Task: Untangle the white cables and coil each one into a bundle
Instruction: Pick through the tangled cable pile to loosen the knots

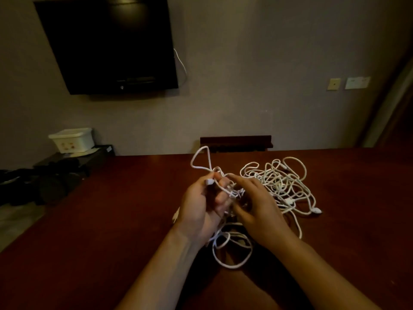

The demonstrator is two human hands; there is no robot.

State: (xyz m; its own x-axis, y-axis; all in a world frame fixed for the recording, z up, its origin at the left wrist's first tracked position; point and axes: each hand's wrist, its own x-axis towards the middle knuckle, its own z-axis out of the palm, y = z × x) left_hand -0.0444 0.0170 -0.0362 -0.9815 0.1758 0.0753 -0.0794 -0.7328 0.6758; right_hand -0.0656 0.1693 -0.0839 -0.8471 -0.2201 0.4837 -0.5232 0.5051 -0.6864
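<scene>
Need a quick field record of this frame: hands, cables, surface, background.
left hand: raised over the table, fingers curled round white cable strands, a connector at its fingertips
right hand: fingers curled into the same strands beside it
held cable: loop sticks up above the hands; more loops hang below
cable pile: loose tangle on the table, right of the hands
table: dark reddish wood
background: wall-mounted TV, white box at left
</scene>
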